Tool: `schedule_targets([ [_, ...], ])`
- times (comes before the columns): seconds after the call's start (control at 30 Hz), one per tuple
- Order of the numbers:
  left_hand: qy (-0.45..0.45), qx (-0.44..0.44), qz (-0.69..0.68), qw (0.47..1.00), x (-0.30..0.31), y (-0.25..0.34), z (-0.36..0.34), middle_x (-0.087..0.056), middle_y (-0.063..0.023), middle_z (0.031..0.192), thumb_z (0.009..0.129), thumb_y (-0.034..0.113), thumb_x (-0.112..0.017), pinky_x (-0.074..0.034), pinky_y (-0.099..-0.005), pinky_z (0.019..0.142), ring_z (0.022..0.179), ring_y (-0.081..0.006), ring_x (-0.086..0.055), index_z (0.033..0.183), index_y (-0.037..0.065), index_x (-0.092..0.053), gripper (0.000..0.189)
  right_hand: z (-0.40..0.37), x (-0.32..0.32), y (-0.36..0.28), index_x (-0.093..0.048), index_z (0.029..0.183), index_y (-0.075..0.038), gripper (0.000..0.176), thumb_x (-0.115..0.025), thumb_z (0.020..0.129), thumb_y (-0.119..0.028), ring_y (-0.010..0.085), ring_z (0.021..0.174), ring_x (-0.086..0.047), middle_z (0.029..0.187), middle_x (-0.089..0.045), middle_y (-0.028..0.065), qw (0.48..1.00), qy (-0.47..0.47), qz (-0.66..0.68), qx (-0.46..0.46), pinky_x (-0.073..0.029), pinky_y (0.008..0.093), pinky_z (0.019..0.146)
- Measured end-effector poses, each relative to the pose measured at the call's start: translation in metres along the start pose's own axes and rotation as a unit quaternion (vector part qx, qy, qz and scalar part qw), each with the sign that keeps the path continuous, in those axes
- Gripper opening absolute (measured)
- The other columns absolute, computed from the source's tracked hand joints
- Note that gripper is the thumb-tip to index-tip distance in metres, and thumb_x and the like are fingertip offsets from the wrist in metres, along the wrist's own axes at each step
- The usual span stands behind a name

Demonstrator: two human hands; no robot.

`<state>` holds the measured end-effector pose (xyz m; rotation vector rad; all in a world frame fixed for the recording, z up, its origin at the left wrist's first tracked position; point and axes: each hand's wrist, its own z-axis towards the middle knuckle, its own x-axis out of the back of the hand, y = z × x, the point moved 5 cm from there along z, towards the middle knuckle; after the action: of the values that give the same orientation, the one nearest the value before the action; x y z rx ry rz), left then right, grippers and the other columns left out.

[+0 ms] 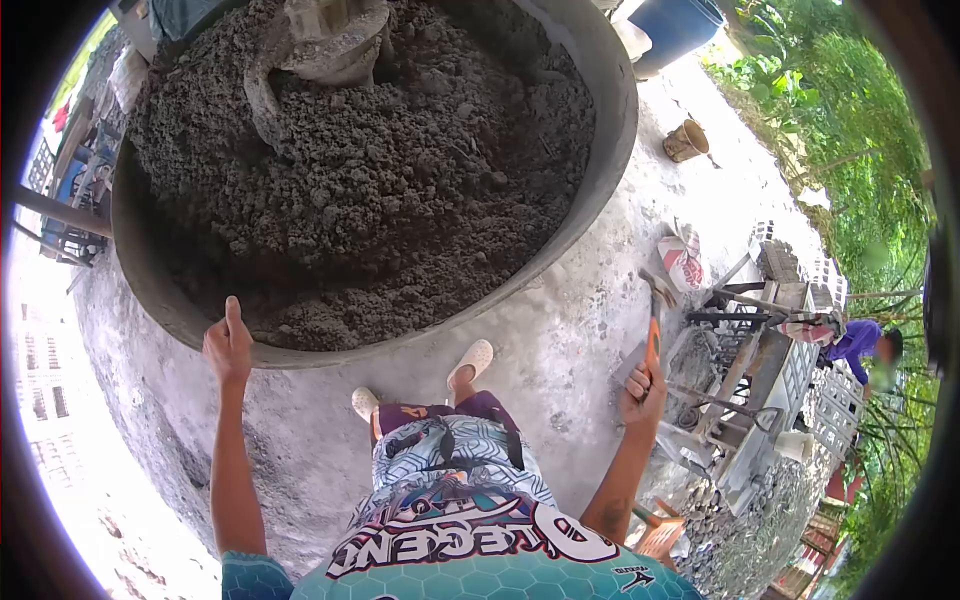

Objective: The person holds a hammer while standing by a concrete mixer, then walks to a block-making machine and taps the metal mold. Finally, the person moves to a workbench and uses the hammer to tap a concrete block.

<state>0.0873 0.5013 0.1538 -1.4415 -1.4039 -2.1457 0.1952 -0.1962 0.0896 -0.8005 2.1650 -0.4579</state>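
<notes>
In the head view a large round mixing pan (600,190) holds a heap of crumbly grey mortar mix (400,190). A thick, mix-caked hub (335,45) with a curved arm rises from the heap. My left hand (228,350) is closed with its thumb pointing up, overlapping the pan's near rim at the left. My right hand (642,395) is wrapped round the orange handle of a claw hammer (654,335). The hammer is held out to the right of the pan, its metal head pointing away from me.
Right of my right hand stands a block-making machine (740,380) with a shovel (735,410) across it. Beyond are a person in purple (858,345) and hollow blocks (838,410). A red-and-white sack (682,258), a dirty bucket (686,141) and a blue drum (675,30) stand further off.
</notes>
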Motion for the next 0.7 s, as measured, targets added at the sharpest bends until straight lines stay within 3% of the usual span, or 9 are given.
schedule_targets([
  [0.07, 0.018, -0.006, -0.039, 0.999, -0.002, -0.007, 0.002, -0.032, -0.0060, 0.044, 0.101, 0.049, -0.048, -0.027, -0.0394, 0.047, 0.046, -0.0116, -0.032, 0.051, -0.001, -0.040, 0.071, -0.027, 0.040, -0.057, -0.052, 0.084, -0.013, 0.021, -0.059, 0.099, -0.027, 0.0051, 0.046, -0.045, 0.061, -0.045, -0.0069, 0.987, 0.054, 0.002, 0.150, -0.031, 0.0210, 0.033],
  [0.23, 0.052, -0.073, -0.074, 0.993, 0.005, 0.001, -0.002, -0.024, -0.0020, 0.048, 0.102, 0.040, -0.053, -0.019, -0.0376, 0.046, 0.049, -0.0079, -0.025, 0.054, 0.001, -0.036, 0.065, -0.053, 0.132, -0.211, -0.057, 0.091, -0.010, 0.028, -0.049, 0.100, -0.035, 0.0131, 0.054, -0.051, 0.072, -0.057, 0.0024, 0.856, 0.181, 0.059, 0.480, -0.036, 0.0262, 0.040],
  [0.33, 0.061, -0.086, -0.090, 0.990, 0.008, 0.001, -0.003, -0.023, -0.0018, 0.050, 0.102, 0.038, -0.052, -0.018, -0.0372, 0.047, 0.050, -0.0076, -0.024, 0.055, 0.000, -0.035, 0.063, -0.029, 0.068, -0.250, -0.057, 0.080, -0.003, 0.042, -0.037, 0.099, -0.034, 0.0200, 0.063, -0.058, 0.075, -0.064, 0.0120, 0.671, 0.403, 0.230, 0.578, -0.043, 0.0305, 0.050],
  [0.37, 0.057, -0.086, -0.087, 0.991, 0.009, -0.001, -0.004, -0.023, -0.0020, 0.050, 0.103, 0.038, -0.052, -0.018, -0.0370, 0.047, 0.050, -0.0076, -0.024, 0.056, 0.000, -0.036, 0.063, -0.020, 0.000, -0.228, -0.056, 0.071, -0.002, 0.045, -0.034, 0.097, -0.031, 0.0220, 0.064, -0.059, 0.074, -0.065, 0.0139, 0.655, 0.459, 0.244, 0.549, -0.046, 0.0325, 0.055],
  [0.4, 0.062, -0.083, -0.088, 0.991, 0.009, 0.002, -0.003, -0.023, -0.0020, 0.050, 0.103, 0.038, -0.052, -0.018, -0.0370, 0.047, 0.050, -0.0076, -0.024, 0.056, 0.000, -0.036, 0.063, 0.031, -0.040, -0.202, -0.055, 0.072, -0.003, 0.041, -0.037, 0.097, -0.031, 0.0209, 0.061, -0.057, 0.072, -0.062, 0.0117, 0.723, 0.391, 0.278, 0.498, -0.043, 0.0313, 0.051],
  [0.47, 0.023, -0.074, -0.069, 0.995, 0.010, 0.007, -0.006, -0.025, -0.0039, 0.050, 0.102, 0.039, -0.053, -0.020, -0.0374, 0.047, 0.050, -0.0084, -0.026, 0.057, -0.001, -0.037, 0.062, 0.133, -0.139, -0.091, -0.053, 0.075, -0.006, 0.035, -0.044, 0.097, -0.031, 0.0188, 0.053, -0.052, 0.067, -0.057, 0.0075, 0.942, 0.119, 0.186, 0.255, -0.038, 0.0289, 0.044],
  [0.5, 0.025, -0.074, -0.066, 0.995, 0.013, 0.006, -0.010, -0.025, -0.0039, 0.050, 0.102, 0.039, -0.053, -0.020, -0.0374, 0.047, 0.050, -0.0084, -0.026, 0.057, -0.001, -0.037, 0.062, 0.139, -0.182, -0.018, -0.052, 0.076, -0.008, 0.032, -0.047, 0.098, -0.031, 0.0177, 0.050, -0.050, 0.065, -0.055, 0.0054, 0.994, -0.006, 0.075, 0.080, -0.035, 0.0277, 0.041],
  [0.57, -0.009, -0.052, 0.004, 0.999, 0.009, 0.007, -0.007, -0.026, -0.0054, 0.051, 0.101, 0.041, -0.053, -0.022, -0.0382, 0.048, 0.051, -0.0096, -0.027, 0.058, 0.000, -0.037, 0.061, 0.109, -0.180, 0.030, -0.050, 0.079, -0.010, 0.028, -0.054, 0.098, -0.031, 0.0156, 0.043, -0.045, 0.060, -0.050, 0.0012, 0.989, -0.091, -0.052, -0.100, -0.030, 0.0253, 0.034],
  [0.7, 0.007, -0.034, 0.022, 0.999, 0.007, -0.002, -0.006, -0.026, -0.0058, 0.052, 0.100, 0.042, -0.055, -0.024, -0.0389, 0.048, 0.051, -0.0104, -0.028, 0.059, 0.000, -0.038, 0.061, 0.069, -0.043, -0.013, -0.055, 0.086, -0.010, 0.028, -0.054, 0.100, -0.034, 0.0101, 0.035, -0.042, 0.055, -0.048, -0.0033, 0.991, -0.059, -0.065, -0.100, -0.030, 0.0234, 0.028],
])
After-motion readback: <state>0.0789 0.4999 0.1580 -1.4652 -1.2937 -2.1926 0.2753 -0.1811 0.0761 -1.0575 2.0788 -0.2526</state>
